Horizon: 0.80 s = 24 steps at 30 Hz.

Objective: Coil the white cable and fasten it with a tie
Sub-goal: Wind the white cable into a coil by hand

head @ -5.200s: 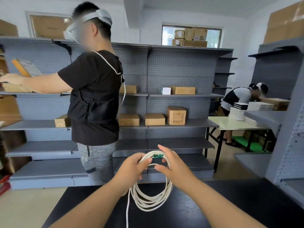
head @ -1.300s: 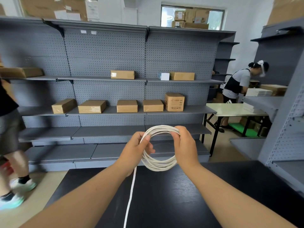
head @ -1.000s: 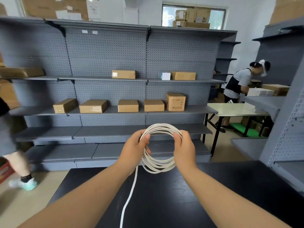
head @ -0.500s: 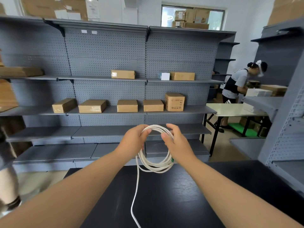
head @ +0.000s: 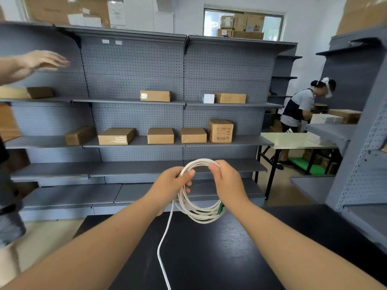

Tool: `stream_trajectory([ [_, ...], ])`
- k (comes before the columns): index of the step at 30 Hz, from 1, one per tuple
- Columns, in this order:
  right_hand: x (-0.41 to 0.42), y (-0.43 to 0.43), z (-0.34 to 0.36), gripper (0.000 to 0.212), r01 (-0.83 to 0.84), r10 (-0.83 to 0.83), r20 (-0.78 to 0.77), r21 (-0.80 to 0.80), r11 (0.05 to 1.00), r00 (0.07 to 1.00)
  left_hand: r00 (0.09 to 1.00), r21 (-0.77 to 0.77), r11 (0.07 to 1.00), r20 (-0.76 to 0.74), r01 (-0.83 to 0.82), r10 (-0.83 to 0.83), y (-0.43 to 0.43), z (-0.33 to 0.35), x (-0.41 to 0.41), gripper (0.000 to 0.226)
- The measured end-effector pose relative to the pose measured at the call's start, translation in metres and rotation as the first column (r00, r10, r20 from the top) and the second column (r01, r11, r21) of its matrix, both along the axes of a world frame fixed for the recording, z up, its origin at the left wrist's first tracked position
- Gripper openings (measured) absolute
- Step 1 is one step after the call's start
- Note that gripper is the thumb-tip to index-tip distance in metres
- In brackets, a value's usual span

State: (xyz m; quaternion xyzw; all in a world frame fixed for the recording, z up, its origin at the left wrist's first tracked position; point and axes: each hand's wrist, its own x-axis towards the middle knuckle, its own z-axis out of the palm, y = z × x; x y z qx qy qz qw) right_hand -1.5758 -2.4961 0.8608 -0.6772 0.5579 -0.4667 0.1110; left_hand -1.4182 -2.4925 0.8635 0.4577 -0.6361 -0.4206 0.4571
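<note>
A white cable (head: pixel 199 214) hangs as a coil of several loops in the air over a black table (head: pixel 230 254). My left hand (head: pixel 170 184) grips the coil's upper left side. Pinching its top right is my right hand (head: pixel 227 182). A green piece (head: pixel 221 209), the tie or a plug, shows on the coil's lower right, just under my right wrist. One loose strand (head: pixel 162 248) drops from my left hand and runs down across the table toward me.
Grey pegboard shelving (head: pixel 136 80) with several cardboard boxes (head: pixel 160 136) stands behind the table. Another person's hand (head: pixel 39 60) reaches in at the upper left. A second person (head: pixel 301 107) works at a pale table (head: pixel 293 141) on the right. A grey rack (head: pixel 360 164) stands close on my right.
The loose strand on the table has shortened and the coil has gained a loop. My right hand shifted along the coil's top. The person on the left walked off, and a hand now reaches in.
</note>
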Motion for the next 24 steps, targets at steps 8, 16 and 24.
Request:
stream_trajectory([
  [8, 0.007, 0.005, -0.009, 0.026, 0.130, -0.128, 0.375, 0.021, 0.991, 0.918, 0.991, -0.050, 0.990, 0.016, -0.130, 0.131, 0.003, -0.011, -0.013, 0.017],
  [16, 0.006, 0.006, -0.019, 0.020, -0.044, 0.020, 0.359, 0.061, 0.997, 0.933, 0.864, -0.344, 0.933, 0.431, -0.109, 0.259, -0.010, -0.007, -0.003, 0.026],
  [24, 0.001, 0.001, -0.012, 0.036, -0.145, 0.147, -0.018, 0.054, 0.988, 0.989, 0.614, -0.352, 0.924, 0.766, 0.149, 0.193, -0.013, 0.009, 0.003, 0.016],
])
